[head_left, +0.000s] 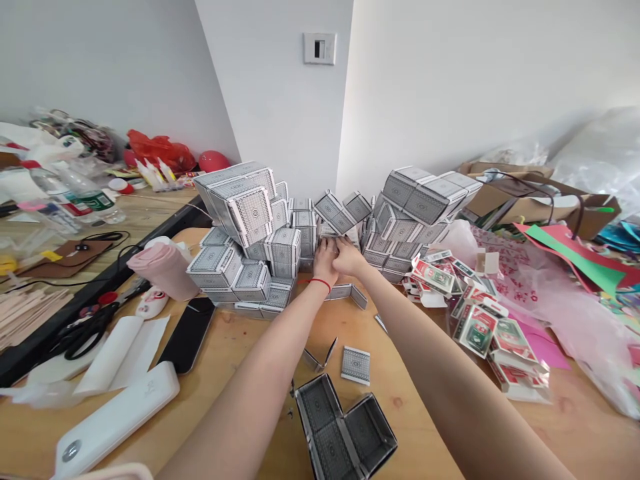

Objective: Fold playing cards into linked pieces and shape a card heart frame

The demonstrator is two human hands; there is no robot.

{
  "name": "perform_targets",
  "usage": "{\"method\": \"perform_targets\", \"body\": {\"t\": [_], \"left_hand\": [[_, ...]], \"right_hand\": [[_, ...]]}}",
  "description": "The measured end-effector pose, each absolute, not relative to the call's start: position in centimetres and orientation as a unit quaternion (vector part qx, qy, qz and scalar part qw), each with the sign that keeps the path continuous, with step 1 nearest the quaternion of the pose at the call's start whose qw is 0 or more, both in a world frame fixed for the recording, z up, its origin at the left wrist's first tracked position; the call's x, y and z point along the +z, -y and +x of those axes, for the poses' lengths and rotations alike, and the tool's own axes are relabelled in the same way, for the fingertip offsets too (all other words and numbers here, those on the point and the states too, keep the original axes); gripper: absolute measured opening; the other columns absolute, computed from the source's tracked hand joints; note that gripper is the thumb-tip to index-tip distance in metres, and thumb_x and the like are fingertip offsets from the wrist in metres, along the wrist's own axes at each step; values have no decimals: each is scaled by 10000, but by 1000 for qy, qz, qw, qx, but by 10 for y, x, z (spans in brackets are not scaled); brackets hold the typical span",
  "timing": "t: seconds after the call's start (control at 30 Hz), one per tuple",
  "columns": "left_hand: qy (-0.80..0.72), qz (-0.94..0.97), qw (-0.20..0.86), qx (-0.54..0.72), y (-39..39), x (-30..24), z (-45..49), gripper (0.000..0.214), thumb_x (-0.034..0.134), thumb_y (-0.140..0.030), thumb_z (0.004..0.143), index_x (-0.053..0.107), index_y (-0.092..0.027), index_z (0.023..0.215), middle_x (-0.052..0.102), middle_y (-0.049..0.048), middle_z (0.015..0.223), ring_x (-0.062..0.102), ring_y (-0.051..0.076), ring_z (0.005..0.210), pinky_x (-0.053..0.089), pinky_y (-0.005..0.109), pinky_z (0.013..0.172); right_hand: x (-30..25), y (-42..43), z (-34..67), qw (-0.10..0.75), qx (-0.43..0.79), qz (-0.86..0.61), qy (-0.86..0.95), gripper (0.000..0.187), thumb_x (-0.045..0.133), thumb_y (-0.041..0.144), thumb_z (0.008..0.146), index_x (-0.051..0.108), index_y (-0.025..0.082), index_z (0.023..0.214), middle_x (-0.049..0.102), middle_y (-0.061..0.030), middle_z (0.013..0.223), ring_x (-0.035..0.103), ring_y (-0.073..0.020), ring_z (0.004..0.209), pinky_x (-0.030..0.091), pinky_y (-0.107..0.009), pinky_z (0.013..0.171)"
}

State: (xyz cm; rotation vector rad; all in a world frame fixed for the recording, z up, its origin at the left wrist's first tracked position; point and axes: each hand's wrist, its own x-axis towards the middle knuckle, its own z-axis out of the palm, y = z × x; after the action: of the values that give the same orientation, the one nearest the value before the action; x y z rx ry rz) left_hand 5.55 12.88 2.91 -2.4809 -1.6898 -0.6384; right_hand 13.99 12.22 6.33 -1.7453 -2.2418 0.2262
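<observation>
Both arms reach far forward over a wooden table [235,347]. My left hand [325,260], with a red string on its wrist, and my right hand [349,257] meet at the middle of a big pile of small grey patterned boxes [250,220]. Their fingers are curled together on a small grey box [327,230] at the pile's gap; the box is mostly hidden. More stacked grey boxes [420,200] rise on the right. A flat unfolded grey box [345,433] lies near me, and a small grey square piece [356,365] beside it.
Red and green printed flat boxes [480,320] lie scattered at right by pink plastic [575,313]. At left lie a black phone [189,333], a white power bank [115,420], scissors [80,333], a pink roll [165,267] and water bottles [75,190]. White walls form a corner behind.
</observation>
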Motion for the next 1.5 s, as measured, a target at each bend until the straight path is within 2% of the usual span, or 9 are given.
{"method": "perform_targets", "body": {"t": [0.17, 0.47, 0.9, 1.03, 1.27, 1.5], "left_hand": [[548, -809, 4, -212, -124, 30, 54, 526, 482, -179, 779, 344, -164, 1286, 370, 139, 1323, 313, 251, 1238, 363, 346, 944], [541, -811, 5, -223, -122, 36, 54, 464, 453, -166, 795, 387, -130, 1252, 397, 150, 1287, 352, 241, 1200, 376, 336, 933], [549, -803, -8, -233, -127, 34, 56, 367, 366, -128, 837, 437, -115, 1197, 474, 137, 1180, 408, 213, 1122, 376, 318, 925], [545, -808, 6, -224, -126, 31, 55, 384, 392, -131, 823, 429, -113, 1205, 450, 143, 1212, 393, 219, 1147, 347, 331, 959], [546, -808, 2, -222, -121, 28, 54, 437, 463, -145, 785, 419, -117, 1218, 434, 143, 1243, 365, 236, 1187, 343, 339, 966], [531, -812, -20, -242, -115, 25, 50, 410, 517, -177, 768, 466, -115, 1171, 467, 150, 1207, 362, 247, 1192, 348, 358, 949]], "right_hand": [[63, -132, 141, 133, 99, -610, 775, 588, 427, 166, 671, 397, 97, 1254, 439, -122, 1301, 358, -258, 1189, 270, -379, 988], [64, -136, 144, 125, 118, -628, 759, 562, 427, 200, 702, 406, 178, 1264, 463, -51, 1301, 369, -243, 1186, 319, -357, 956], [59, -148, 147, 129, 142, -654, 731, 581, 443, 264, 709, 407, 189, 1284, 455, -60, 1314, 417, -237, 1171, 360, -313, 931], [59, -148, 147, 130, 148, -658, 727, 591, 445, 272, 706, 406, 184, 1289, 469, -73, 1298, 433, -244, 1163, 373, -312, 917], [60, -146, 147, 126, 156, -660, 724, 667, 480, 249, 653, 374, 191, 1309, 447, -75, 1318, 427, -255, 1169, 378, -302, 908], [65, -147, 147, 100, 177, -655, 728, 778, 546, 181, 515, 405, 166, 1280, 474, -104, 1278, 468, -286, 1109, 428, -299, 812]]}}
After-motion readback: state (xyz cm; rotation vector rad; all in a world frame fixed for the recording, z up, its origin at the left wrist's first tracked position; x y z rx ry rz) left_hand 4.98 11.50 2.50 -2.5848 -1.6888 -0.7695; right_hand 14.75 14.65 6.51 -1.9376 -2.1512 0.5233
